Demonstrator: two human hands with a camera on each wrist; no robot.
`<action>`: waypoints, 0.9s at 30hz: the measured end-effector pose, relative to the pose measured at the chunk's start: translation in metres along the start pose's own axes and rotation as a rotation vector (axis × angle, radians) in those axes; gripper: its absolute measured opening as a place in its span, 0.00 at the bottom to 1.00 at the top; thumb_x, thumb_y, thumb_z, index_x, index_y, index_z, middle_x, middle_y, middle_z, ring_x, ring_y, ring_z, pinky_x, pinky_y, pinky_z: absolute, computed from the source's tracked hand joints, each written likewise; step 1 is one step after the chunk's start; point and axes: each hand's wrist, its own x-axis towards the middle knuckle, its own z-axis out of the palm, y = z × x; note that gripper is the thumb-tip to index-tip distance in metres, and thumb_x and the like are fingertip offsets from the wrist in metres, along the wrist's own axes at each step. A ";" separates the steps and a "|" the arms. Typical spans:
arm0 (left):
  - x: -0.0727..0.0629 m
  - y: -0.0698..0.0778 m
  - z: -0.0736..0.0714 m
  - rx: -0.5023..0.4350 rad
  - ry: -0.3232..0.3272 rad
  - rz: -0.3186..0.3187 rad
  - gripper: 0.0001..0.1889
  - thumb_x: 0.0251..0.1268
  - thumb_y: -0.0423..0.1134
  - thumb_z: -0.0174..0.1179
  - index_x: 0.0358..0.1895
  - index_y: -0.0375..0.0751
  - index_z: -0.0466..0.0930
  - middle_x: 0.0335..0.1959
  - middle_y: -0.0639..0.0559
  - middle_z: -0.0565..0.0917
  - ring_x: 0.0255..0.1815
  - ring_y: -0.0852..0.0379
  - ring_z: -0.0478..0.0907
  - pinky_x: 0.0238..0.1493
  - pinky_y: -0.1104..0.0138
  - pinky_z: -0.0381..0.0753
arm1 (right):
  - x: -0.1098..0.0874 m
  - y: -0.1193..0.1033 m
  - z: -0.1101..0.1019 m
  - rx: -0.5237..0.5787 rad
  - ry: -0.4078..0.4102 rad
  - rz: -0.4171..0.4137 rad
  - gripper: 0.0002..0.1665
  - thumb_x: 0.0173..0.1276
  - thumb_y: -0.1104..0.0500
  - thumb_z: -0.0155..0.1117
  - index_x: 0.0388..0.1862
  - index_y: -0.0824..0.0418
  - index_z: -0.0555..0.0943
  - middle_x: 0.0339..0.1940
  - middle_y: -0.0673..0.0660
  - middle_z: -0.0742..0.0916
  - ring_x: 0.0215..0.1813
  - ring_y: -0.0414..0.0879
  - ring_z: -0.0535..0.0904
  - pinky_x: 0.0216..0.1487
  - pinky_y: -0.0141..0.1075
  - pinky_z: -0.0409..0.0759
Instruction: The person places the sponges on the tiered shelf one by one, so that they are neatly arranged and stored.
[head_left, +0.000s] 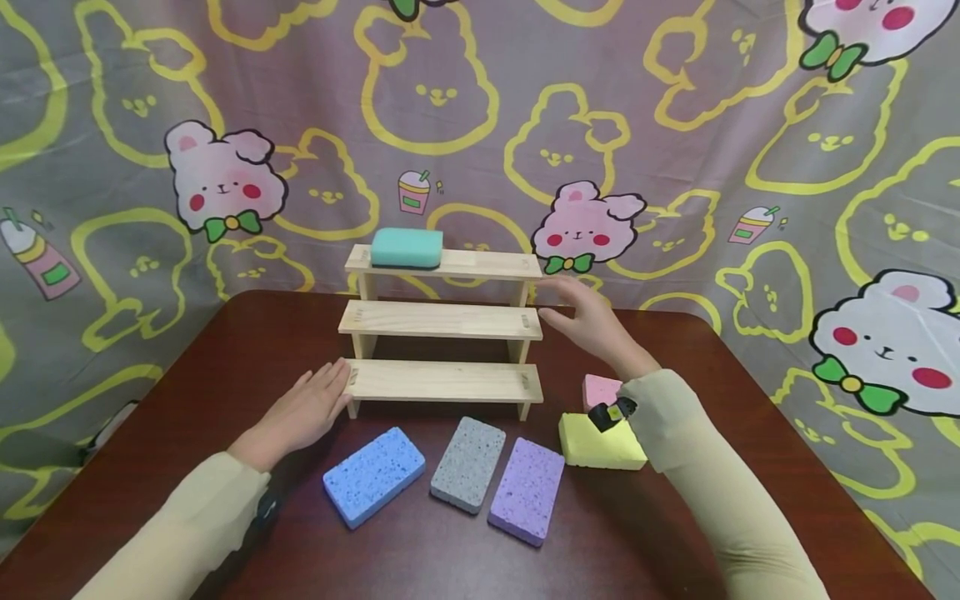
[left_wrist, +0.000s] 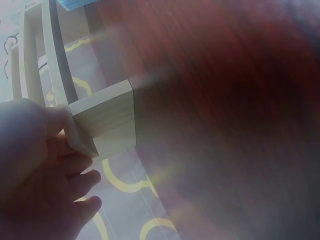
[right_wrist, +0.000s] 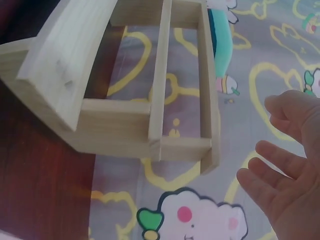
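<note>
My left hand [head_left: 298, 408] lay straight-fingered against the wooden rack [head_left: 442, 320], my right hand [head_left: 592, 322] loosely spread nearby; light pressure seemed best.

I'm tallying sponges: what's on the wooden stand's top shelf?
A teal sponge lies toward the left end of the top shelf; the part beneath the sponge is covered.

A rack [head_left: 442, 319] is standing on the tabletop [head_left: 420, 558], between the left hand [head_left: 296, 417] and right hand [head_left: 588, 321], a cloth [head_left: 480, 175] hanging behind it. A sponge [head_left: 407, 248] is lying toward the left end of the top tier [head_left: 487, 263]. Before the rack, a left sponge [head_left: 373, 477], middle sponge [head_left: 468, 464] and right sponge [head_left: 527, 492] are lying side by side; farther right, a near sponge [head_left: 588, 446] is lying before a far sponge [head_left: 598, 390].
</note>
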 end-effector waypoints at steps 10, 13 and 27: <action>0.001 -0.001 0.001 0.001 0.002 0.000 0.26 0.70 0.37 0.46 0.63 0.19 0.58 0.64 0.27 0.61 0.64 0.33 0.57 0.62 0.45 0.54 | -0.028 0.023 -0.006 0.058 0.026 0.070 0.22 0.61 0.64 0.64 0.55 0.65 0.75 0.57 0.62 0.76 0.61 0.53 0.68 0.59 0.47 0.68; 0.001 -0.001 0.001 0.001 0.001 -0.001 0.26 0.70 0.37 0.46 0.63 0.19 0.58 0.64 0.27 0.61 0.64 0.33 0.57 0.62 0.45 0.54 | -0.037 0.029 -0.009 0.060 0.016 0.113 0.22 0.61 0.63 0.65 0.55 0.64 0.75 0.57 0.61 0.76 0.60 0.54 0.69 0.58 0.48 0.68; 0.001 -0.001 0.001 -0.009 0.005 0.004 0.26 0.70 0.37 0.46 0.63 0.19 0.58 0.64 0.27 0.61 0.64 0.33 0.57 0.62 0.45 0.54 | -0.081 0.064 -0.016 0.046 -0.073 0.252 0.23 0.62 0.62 0.65 0.56 0.65 0.75 0.57 0.63 0.76 0.58 0.59 0.70 0.57 0.53 0.68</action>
